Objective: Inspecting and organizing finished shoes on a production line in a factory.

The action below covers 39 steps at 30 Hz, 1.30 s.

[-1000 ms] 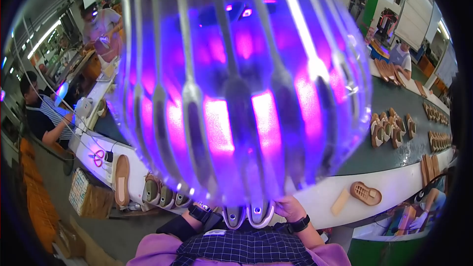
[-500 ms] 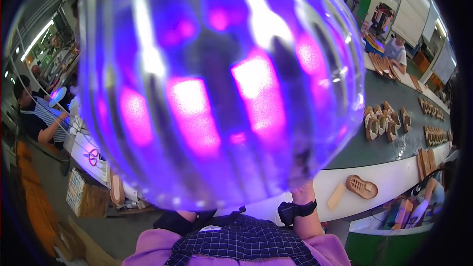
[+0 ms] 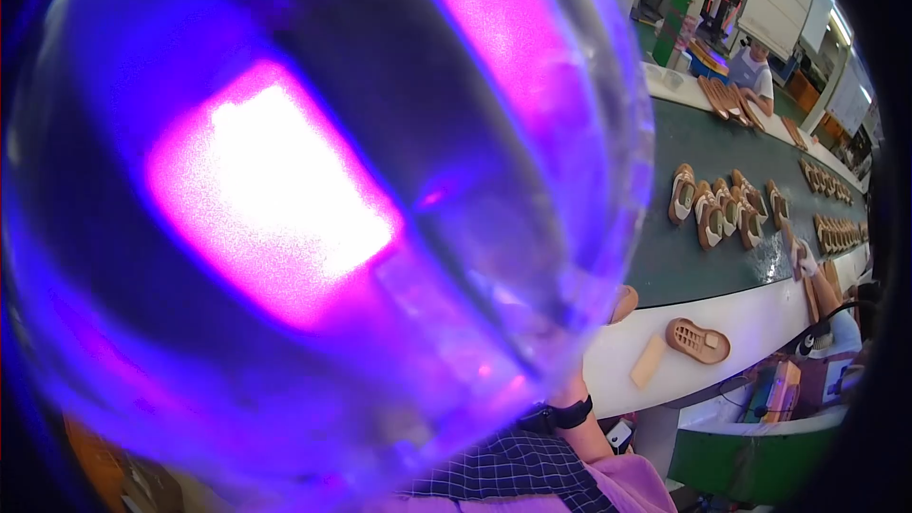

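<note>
Globe glowing violet, pressed against the lens, filling the left of the view; right hand at its right rim, wrist strapped, fingers hidden, grip unreadable; left hand unseen; soles on belt well to the right.

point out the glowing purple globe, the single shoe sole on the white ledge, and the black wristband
glowing purple globe (image 3: 285, 228), head view, on its bright pink patch
shoe sole (image 3: 698, 340), head view, middle of its ridged face
black wristband (image 3: 567, 413), head view, on the strap around the wrist
</note>
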{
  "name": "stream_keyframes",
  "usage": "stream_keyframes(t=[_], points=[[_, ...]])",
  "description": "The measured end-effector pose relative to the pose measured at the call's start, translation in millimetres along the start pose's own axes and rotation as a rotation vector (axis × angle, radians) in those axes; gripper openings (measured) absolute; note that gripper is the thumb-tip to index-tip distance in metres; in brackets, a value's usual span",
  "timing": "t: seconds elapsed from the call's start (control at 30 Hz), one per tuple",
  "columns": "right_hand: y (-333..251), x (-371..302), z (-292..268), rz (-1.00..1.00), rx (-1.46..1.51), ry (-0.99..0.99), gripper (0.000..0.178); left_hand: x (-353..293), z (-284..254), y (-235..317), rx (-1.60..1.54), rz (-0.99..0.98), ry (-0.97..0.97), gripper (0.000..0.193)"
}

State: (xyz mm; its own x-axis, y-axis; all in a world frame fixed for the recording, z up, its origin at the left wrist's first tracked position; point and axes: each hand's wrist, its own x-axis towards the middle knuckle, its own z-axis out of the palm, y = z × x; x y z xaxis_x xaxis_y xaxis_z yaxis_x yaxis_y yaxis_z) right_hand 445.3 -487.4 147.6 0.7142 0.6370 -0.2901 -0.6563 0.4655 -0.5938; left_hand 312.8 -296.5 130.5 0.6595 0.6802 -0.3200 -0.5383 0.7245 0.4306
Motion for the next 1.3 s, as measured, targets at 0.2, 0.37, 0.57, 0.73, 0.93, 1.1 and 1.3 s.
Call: stream_keyframes(t=[0.2, 0.37, 0.57, 0.73, 0.93, 1.1, 1.3], points=[[-7, -10, 16, -0.067, -0.019, 0.043, 0.034, 3, 7, -3, -0.021, 0.01, -0.024, 0.045], [-1, -5, 16, -0.064, -0.029, 0.054, 0.033, 3, 4, 0, -0.031, 0.01, -0.017, 0.045], [5, 0, -2, -0.015, 0.042, 0.012, 0.033, 0, 3, -4, -0.024, 0.013, -0.014, 0.045], [0, -4, 11, -0.001, 0.011, 0.053, 0.024, 0, -1, -5, -0.027, 0.024, -0.015, 0.044], [5, 0, 0, -0.008, 0.025, 0.034, 0.019, -1, 3, -5, -0.027, -0.005, -0.02, 0.045], [4, 0, -3, -0.023, 0.003, 0.08, 0.02, 2, 1, -11, 0.012, -0.007, -0.012, 0.045], [2, 0, 7, -0.019, -0.067, 0.061, 0.03, 2, -4, -4, 0.032, 0.008, -0.029, 0.042]])
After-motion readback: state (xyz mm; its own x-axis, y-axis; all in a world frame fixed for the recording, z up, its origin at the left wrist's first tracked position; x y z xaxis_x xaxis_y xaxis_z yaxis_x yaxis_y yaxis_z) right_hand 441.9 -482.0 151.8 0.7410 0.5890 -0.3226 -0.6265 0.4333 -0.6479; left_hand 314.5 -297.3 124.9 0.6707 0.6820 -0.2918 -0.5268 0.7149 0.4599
